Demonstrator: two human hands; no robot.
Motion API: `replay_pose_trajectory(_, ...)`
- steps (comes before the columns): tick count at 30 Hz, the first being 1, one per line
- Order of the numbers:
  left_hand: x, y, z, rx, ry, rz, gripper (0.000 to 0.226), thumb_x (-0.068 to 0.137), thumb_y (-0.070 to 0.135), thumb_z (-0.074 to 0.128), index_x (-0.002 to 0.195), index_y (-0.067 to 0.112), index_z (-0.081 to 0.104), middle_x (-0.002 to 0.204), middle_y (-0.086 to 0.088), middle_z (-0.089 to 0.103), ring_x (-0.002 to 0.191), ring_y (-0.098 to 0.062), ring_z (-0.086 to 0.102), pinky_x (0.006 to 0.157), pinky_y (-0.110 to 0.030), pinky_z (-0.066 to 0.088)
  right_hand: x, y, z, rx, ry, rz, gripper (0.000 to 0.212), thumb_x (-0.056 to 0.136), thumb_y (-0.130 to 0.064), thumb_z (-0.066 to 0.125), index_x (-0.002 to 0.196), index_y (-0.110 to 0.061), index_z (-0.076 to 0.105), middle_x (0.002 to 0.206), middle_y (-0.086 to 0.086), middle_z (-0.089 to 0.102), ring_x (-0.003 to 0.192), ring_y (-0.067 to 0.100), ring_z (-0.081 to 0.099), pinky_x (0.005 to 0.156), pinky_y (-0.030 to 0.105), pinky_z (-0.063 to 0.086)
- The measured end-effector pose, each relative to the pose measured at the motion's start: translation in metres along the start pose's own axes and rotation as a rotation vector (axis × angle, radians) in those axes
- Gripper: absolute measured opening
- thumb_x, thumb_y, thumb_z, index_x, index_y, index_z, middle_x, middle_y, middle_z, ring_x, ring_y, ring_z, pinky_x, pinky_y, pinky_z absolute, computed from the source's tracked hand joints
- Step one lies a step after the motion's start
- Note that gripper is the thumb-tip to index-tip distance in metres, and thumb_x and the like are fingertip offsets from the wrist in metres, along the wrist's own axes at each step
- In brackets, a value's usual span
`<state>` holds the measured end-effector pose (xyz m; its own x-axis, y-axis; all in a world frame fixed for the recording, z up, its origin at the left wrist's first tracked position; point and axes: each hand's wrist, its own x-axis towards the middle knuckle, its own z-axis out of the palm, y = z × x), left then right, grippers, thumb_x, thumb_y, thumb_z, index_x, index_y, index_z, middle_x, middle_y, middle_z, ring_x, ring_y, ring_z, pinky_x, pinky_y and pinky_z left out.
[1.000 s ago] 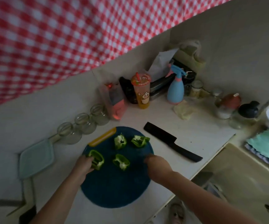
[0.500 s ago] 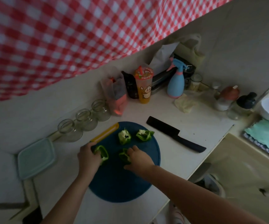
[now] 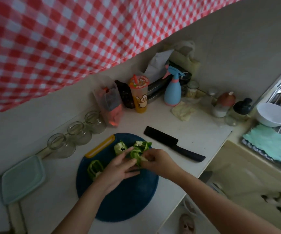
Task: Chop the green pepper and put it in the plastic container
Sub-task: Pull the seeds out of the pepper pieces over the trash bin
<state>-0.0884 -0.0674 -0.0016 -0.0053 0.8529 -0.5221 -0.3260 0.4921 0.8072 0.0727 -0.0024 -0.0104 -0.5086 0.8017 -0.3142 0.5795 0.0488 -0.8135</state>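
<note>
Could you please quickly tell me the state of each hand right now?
Left hand: holds the green pepper piece.
Right hand: pinches the same piece.

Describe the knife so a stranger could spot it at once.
Find the round blue cutting board in the middle of the white counter. Just to its right, flat on the counter, lies the knife, handle pointing toward the counter's front edge. It is black all over with a broad rectangular blade, unlike the upright blue spray bottle behind it.
</note>
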Motion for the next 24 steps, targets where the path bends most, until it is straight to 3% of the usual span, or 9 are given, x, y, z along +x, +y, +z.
replay_pose_trajectory(4, 0.007, 0.011, 0.040, 0.026, -0.194, 0.054, 0.043, 0.079, 0.012, 0.060, 0.121, 0.015, 0.056, 0.111, -0.005, 0.069, 0.103, -0.020, 0.065, 0.081, -0.032, 0.055, -0.025, 0.004, -0.047, 0.051, -0.003, -0.038, 0.013, 0.082, -0.023, 0.071, 0.091, -0.019, 0.062, 0.084, 0.005, 0.067, 0.064, 0.009, 0.058, 0.064, 0.028, 0.051)
replay_pose_trajectory(10, 0.024, 0.016, 0.099, 0.223, -0.312, 0.091, 0.054, 0.072, 0.023, 0.069, 0.124, 0.022, 0.055, 0.123, -0.008, 0.062, 0.112, -0.022, 0.061, 0.090, -0.039, 0.052, -0.062, 0.017, -0.114, 0.031, -0.030, 0.025, 0.010, 0.080, -0.020, 0.071, 0.076, -0.022, 0.062, 0.072, 0.003, 0.070, 0.062, 0.010, 0.064, 0.070, 0.032, 0.056)
replay_pose_trajectory(13, 0.031, 0.013, 0.123, 0.247, -0.358, 0.091, 0.054, 0.073, 0.024, 0.070, 0.125, 0.023, 0.055, 0.124, -0.010, 0.060, 0.112, -0.021, 0.060, 0.087, -0.036, 0.053, -0.077, 0.019, -0.138, -0.106, -0.015, 0.048, 0.010, 0.080, -0.019, 0.069, 0.073, -0.019, 0.062, 0.067, 0.001, 0.067, 0.056, 0.004, 0.058, 0.060, 0.023, 0.051)
replay_pose_trajectory(16, 0.036, 0.008, 0.150, 0.268, -0.396, 0.114, 0.049, 0.080, 0.018, 0.067, 0.127, 0.022, 0.054, 0.121, -0.007, 0.062, 0.111, -0.018, 0.061, 0.089, -0.033, 0.053, -0.089, 0.021, -0.157, -0.260, 0.012, 0.073, 0.020, 0.078, -0.022, 0.070, 0.064, -0.026, 0.056, 0.058, -0.009, 0.059, 0.047, -0.003, 0.052, 0.048, 0.010, 0.038)
replay_pose_trajectory(20, 0.044, 0.001, 0.185, 0.323, -0.431, 0.119, 0.052, 0.088, 0.008, 0.060, 0.137, 0.017, 0.044, 0.120, -0.004, 0.062, 0.109, -0.015, 0.061, 0.089, -0.030, 0.053, -0.100, 0.036, -0.174, -0.343, 0.046, 0.140, 0.021, 0.071, -0.022, 0.071, 0.057, -0.027, 0.055, 0.051, -0.009, 0.056, 0.042, -0.003, 0.049, 0.043, 0.010, 0.035)
replay_pose_trajectory(24, 0.048, -0.006, 0.208, 0.345, -0.499, 0.113, 0.054, 0.091, 0.013, 0.057, 0.139, 0.026, 0.036, 0.121, 0.003, 0.060, 0.106, -0.014, 0.063, 0.091, -0.032, 0.053, -0.105, 0.054, -0.187, -0.302, 0.118, 0.192, 0.009, 0.067, -0.018, 0.072, 0.063, -0.013, 0.066, 0.049, -0.008, 0.058, 0.039, -0.002, 0.047, 0.041, 0.009, 0.034)
